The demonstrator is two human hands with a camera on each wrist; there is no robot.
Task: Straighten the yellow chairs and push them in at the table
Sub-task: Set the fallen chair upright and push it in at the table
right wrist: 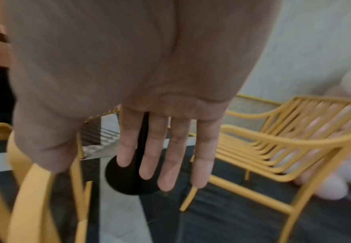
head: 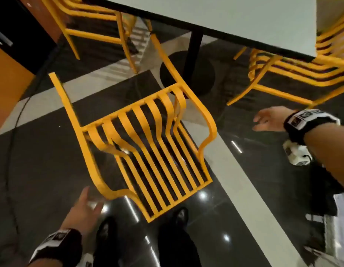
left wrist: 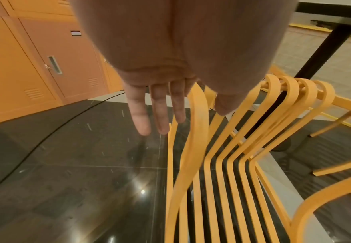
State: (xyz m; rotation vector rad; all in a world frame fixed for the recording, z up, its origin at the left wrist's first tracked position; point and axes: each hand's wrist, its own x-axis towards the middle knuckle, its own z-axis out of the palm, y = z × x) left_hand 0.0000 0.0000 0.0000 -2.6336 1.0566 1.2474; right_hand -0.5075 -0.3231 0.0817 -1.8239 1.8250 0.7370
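A yellow slatted armchair [head: 140, 135] stands askew just in front of me, its seat partly under the white table [head: 225, 18]. My left hand [head: 86, 205] hovers open beside the chair's back left corner, fingers straight [left wrist: 145, 111], holding nothing. My right hand [head: 267, 118] is open to the right of the chair's right armrest, apart from it, fingers spread [right wrist: 166, 156]. A second yellow chair [head: 294, 74] sits at the table's right side, and a third [head: 94, 26] at the far left.
The table's black post and round base [head: 188, 72] stand on the dark glossy floor beyond the near chair. Orange lockers [left wrist: 35, 57] line the left wall. A black cable [head: 15, 132] runs across the floor on the left. My feet [head: 178, 216] are behind the chair.
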